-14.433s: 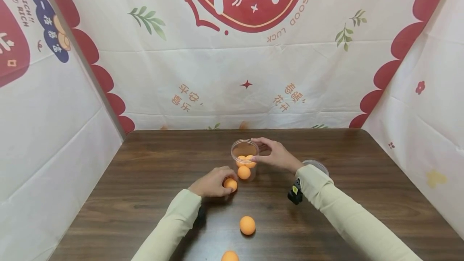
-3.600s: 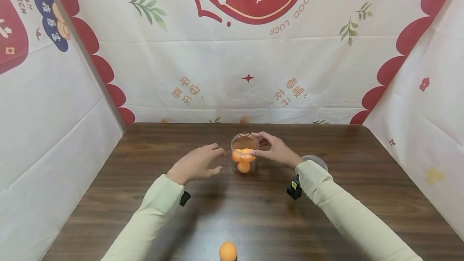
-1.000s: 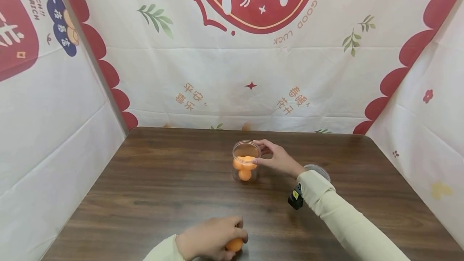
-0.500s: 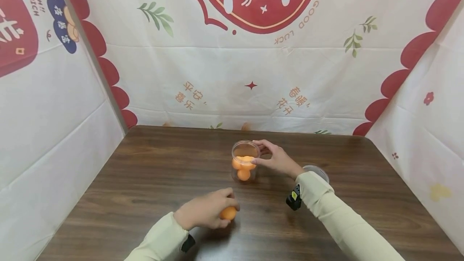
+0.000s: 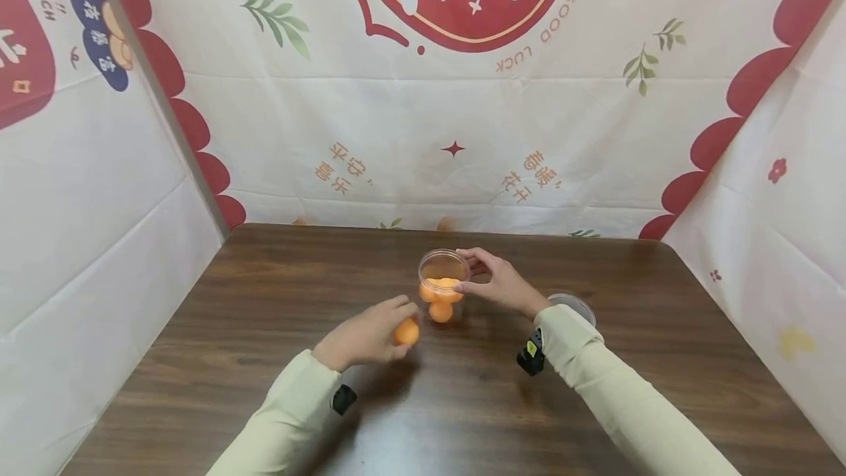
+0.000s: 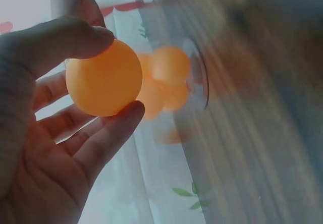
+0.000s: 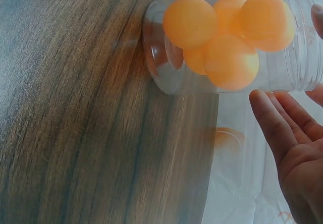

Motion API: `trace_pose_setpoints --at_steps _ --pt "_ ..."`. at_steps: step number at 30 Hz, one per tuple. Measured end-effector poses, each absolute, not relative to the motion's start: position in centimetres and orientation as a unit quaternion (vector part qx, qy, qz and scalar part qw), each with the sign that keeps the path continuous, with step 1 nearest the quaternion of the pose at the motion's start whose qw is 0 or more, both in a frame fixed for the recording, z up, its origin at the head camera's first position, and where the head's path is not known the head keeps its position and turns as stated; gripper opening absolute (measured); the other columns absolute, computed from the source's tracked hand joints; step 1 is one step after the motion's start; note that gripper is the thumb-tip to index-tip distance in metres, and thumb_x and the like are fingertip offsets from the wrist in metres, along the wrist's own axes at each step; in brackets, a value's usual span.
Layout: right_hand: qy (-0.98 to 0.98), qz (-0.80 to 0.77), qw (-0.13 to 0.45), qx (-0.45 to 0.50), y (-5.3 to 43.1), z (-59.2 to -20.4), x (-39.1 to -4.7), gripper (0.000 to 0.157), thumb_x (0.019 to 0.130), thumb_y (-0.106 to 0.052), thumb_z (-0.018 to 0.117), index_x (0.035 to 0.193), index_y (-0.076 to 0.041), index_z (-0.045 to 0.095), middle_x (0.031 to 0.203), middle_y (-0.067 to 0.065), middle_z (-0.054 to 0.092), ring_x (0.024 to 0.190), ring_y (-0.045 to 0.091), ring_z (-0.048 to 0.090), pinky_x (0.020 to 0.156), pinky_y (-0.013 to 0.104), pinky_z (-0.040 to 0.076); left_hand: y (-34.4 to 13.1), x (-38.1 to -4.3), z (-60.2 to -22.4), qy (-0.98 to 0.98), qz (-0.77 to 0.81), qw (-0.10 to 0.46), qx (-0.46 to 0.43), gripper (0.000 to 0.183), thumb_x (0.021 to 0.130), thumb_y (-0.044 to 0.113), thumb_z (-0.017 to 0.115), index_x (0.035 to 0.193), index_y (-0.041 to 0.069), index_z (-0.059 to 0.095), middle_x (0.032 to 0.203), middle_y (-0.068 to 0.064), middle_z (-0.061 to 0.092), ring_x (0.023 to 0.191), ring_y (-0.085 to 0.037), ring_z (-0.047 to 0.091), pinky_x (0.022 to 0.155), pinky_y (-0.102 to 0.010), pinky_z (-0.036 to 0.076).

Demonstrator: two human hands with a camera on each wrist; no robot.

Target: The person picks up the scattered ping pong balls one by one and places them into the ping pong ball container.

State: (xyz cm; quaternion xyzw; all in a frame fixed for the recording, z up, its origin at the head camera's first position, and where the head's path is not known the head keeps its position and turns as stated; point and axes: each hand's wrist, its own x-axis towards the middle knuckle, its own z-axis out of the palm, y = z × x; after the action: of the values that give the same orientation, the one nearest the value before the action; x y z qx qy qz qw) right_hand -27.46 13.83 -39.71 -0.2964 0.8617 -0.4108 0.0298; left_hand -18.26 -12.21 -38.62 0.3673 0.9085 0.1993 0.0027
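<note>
An orange ping-pong ball (image 5: 406, 331) is pinched between the thumb and fingers of my left hand (image 5: 365, 334), just left of and in front of a clear plastic jar (image 5: 444, 268). In the left wrist view the ball (image 6: 104, 78) sits against my thumb and a fingertip, raised off the table. The jar stands upright and uncovered. Several orange balls (image 7: 230, 62) lie in its lower part, as the right wrist view shows. My right hand (image 5: 500, 285) grips the jar at its rim from the right, thumb in front and fingers behind.
A round clear lid (image 5: 579, 306) lies on the wooden table (image 5: 264, 292) at the right, partly hidden by my right sleeve. White printed cloth (image 5: 396, 116) hangs behind the table and along both sides.
Earlier, loose balls lay on the table; more now sit in the jar. My left hand has picked up the ball near the front and carried it toward the jar. My right hand stays there.
</note>
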Motion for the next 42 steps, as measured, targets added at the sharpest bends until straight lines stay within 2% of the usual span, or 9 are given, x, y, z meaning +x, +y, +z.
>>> trace_pose_setpoints --at_steps 6,12,19,23,34,42 --pt "0.867 -0.402 0.028 -0.294 13.8 -39.5 -27.5 0.060 0.084 -0.027 0.074 0.135 -0.008 0.049 0.109 0.010 0.062 0.104 0.026 0.062 0.092 0.043 0.050 -12.9 -19.6 -37.8 0.916 0.208 -0.017 0.344 0.027 0.079 0.008 0.072 0.103 0.011 0.060 0.097 0.001 0.053 0.080 -0.011 0.052 0.072 -0.026 0.048" --pt "0.863 -0.410 0.037 -0.293 14.0 -39.5 -27.4 0.061 0.084 -0.027 0.073 0.136 -0.008 0.048 0.112 0.014 0.061 0.105 0.028 0.061 0.092 0.047 0.050 -13.3 -21.1 -36.7 0.917 0.222 -0.039 0.328 0.030 0.080 0.007 0.071 0.108 0.008 0.059 0.102 -0.002 0.055 0.085 -0.013 0.053 0.076 -0.029 0.049" --pt "0.862 -0.414 0.041 -0.291 14.0 -39.6 -27.3 0.062 0.084 -0.029 0.073 0.136 -0.008 0.047 0.114 0.017 0.060 0.106 0.030 0.060 0.092 0.048 0.049 -13.0 -22.3 -35.0 0.900 0.247 -0.105 0.342 0.031 0.081 0.006 0.069 0.109 0.006 0.058 0.107 -0.005 0.055 0.086 -0.014 0.054 0.076 -0.029 0.051" --pt "0.859 -0.416 0.044 -0.296 14.0 -39.6 -27.2 0.061 0.084 -0.029 0.073 0.136 -0.007 0.048 0.114 0.018 0.060 0.107 0.030 0.059 0.094 0.049 0.048 -12.4 -22.7 -34.3 0.891 0.256 -0.125 0.354 0.030 0.081 0.006 0.069 0.108 0.006 0.058 0.105 -0.005 0.052 0.084 -0.014 0.053 0.076 -0.027 0.050" --pt "0.858 -0.418 0.048 -0.295 14.0 -39.1 -27.4 0.061 0.085 -0.031 0.072 0.136 -0.007 0.047 0.117 0.020 0.060 0.108 0.031 0.059 0.095 0.052 0.047 -10.8 -24.7 -32.7 0.896 0.227 -0.103 0.366 0.032 0.083 0.008 0.070 0.113 0.006 0.060 0.107 -0.009 0.053 0.086 -0.016 0.054 0.076 -0.027 0.050" --pt "0.866 -0.413 0.049 -0.279 14.0 -39.4 -27.2 0.061 0.084 -0.036 0.072 0.135 -0.011 0.049 0.113 0.008 0.061 0.107 0.026 0.060 0.091 0.047 0.050 -9.4 -25.9 -33.2 0.883 0.224 -0.086 0.404 0.032 0.084 0.005 0.068 0.114 0.002 0.061 0.106 -0.010 0.053 0.081 -0.016 0.052 0.073 -0.024 0.048"
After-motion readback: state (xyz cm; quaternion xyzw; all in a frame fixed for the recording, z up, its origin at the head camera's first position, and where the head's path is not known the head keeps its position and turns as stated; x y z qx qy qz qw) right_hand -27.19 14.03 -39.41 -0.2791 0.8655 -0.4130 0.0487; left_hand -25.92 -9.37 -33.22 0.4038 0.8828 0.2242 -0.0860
